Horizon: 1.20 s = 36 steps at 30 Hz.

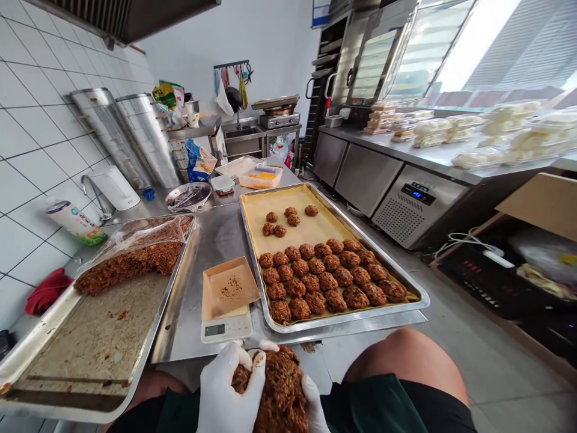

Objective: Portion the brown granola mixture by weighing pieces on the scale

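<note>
**Lump of brown mix (274, 391) in two-hand hold**

Lump sits low in view, just off near edge of tabletop (205, 258), not touching steel. L hand (228, 385), white glove, fingers curled round its left side. R hand (314, 409), same glove, cupped on right side, partly hidden behind lump. Both closed on it, neither wide.

Handling (est.): looks soft, coarse, clumpy, loosely bound. Prob. dense for its size, not stiff. Ragged edges likely to crumble if pinched. Best taken from underneath w/ both palms, not by fingertips at the rim. May cling to gloves, can't tell from view.

Left of hands: metal tray (97, 340), smeared w/ residue, big mass of same mix (128, 261) at far end, plastic film (139, 231) lying over it.

Ahead: kitchen scale (225, 329) w/ small paper tray (229, 287) on top, few crumbs inside.

Right of scale: large baking tray (336, 323) lined w/ baking paper (293, 207), close rows of round patties (315, 270) at near end, small group further up, bare paper around them.
</note>
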Each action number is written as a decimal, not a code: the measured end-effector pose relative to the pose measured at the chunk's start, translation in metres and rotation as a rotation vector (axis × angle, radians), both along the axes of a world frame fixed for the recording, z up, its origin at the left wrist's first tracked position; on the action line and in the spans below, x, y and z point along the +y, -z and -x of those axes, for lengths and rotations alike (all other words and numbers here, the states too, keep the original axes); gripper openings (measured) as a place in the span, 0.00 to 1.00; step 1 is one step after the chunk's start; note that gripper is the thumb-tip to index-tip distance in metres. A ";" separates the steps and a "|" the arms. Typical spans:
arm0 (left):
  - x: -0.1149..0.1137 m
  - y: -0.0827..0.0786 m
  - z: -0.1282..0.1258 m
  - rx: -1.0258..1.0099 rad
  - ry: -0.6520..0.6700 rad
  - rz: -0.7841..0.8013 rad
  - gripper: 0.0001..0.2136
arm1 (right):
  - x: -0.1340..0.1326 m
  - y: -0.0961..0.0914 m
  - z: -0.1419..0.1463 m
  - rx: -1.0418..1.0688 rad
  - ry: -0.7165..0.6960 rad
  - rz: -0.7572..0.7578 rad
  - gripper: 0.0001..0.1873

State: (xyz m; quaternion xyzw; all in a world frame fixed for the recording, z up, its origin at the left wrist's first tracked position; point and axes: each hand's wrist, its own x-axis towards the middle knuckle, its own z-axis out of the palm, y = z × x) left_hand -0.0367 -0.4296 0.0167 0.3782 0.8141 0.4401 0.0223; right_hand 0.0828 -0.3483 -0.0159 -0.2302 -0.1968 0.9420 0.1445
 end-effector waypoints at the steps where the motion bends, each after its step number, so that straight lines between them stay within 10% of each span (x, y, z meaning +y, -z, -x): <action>1: 0.000 0.000 0.000 -0.047 -0.027 -0.017 0.16 | 0.001 0.001 0.002 0.011 0.009 0.013 0.34; 5: 0.000 -0.009 0.005 -0.246 -0.111 -0.085 0.13 | 0.003 0.004 0.009 0.050 0.070 0.055 0.26; 12: -0.025 -0.024 0.029 -0.375 0.357 0.182 0.22 | 0.013 0.018 0.009 0.122 0.134 0.110 0.23; 20: -0.017 -0.005 0.029 -1.115 -0.008 -0.345 0.18 | 0.017 0.051 -0.003 0.310 0.021 0.251 0.31; 29: 0.027 -0.029 0.117 -0.044 0.154 0.157 0.15 | 0.027 0.059 0.001 0.580 -0.121 0.499 0.36; 36: 0.020 -0.013 0.118 0.266 0.176 0.397 0.11 | 0.027 0.062 -0.002 0.598 -0.110 0.520 0.36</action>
